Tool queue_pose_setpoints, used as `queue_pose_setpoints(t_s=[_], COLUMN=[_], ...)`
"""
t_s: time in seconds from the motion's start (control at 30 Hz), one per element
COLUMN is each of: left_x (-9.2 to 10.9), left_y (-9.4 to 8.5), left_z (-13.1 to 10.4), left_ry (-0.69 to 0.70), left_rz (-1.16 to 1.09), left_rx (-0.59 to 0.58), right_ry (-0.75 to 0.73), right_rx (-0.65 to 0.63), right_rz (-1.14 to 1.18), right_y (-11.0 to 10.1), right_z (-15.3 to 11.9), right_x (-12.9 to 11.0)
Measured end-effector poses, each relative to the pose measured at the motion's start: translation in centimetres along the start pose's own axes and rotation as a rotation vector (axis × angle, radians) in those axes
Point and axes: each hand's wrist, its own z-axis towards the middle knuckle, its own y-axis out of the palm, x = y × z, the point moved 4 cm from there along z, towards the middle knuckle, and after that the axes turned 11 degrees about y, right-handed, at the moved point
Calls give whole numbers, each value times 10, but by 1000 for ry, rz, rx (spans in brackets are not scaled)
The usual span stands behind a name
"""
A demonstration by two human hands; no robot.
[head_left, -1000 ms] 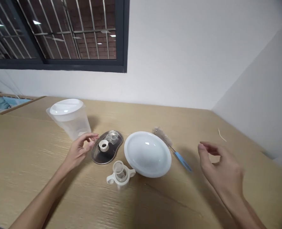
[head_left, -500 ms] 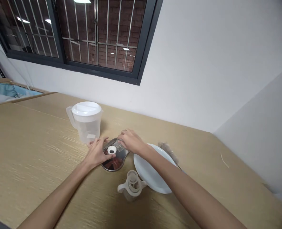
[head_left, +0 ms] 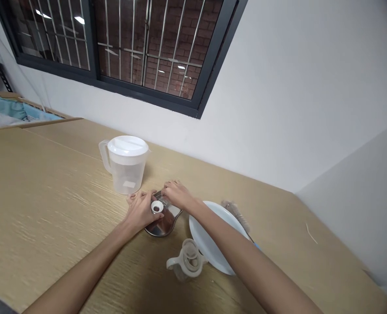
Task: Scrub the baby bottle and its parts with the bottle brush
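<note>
A small white cup-like piece [head_left: 157, 207] with a dark centre is held between the thumb and fingers of my left hand [head_left: 140, 213], over a shiny metal tray [head_left: 162, 226]. My right hand [head_left: 177, 194] is closed around a small clear piece [head_left: 164, 201] just right of it, partly hidden by the fingers. Nearer to me stands a clear cup with white handles [head_left: 187, 261], its lid tilted open. A pale round plate [head_left: 206, 237] lies partly under my right forearm.
A lidded translucent pitcher [head_left: 128, 168] stands behind my left hand. Beyond the plate lies a bristled brush [head_left: 235, 213]. A thin pale strip [head_left: 311, 233] is at the right. The wall and barred window rise behind the table [head_left: 66, 174].
The view has shifted, so the table objects appear a little further right. Both hands remain over the tray, and the clear piece is now closer to the white piece and more hidden.
</note>
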Motion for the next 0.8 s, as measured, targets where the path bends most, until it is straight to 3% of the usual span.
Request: queue_pose_setpoints(t_s=[0.2, 0.33, 0.57, 0.8], left_x=[-2, 0, 11, 16], left_y=[-1, -6, -13, -15], left_z=[0, 0, 0, -3], left_ry=[-17, -10, 18, 34], left_rz=[-33, -78, -252, -388], left_rx=[7, 39, 121, 207], right_ry=[2, 90, 301, 281], right_rx=[10, 37, 133, 183], right_rz=[62, 170, 514, 850], right_y=[4, -2, -20, -29], right_z=[-5, -18, -42, -51], right_x=[-3, -1, 15, 2])
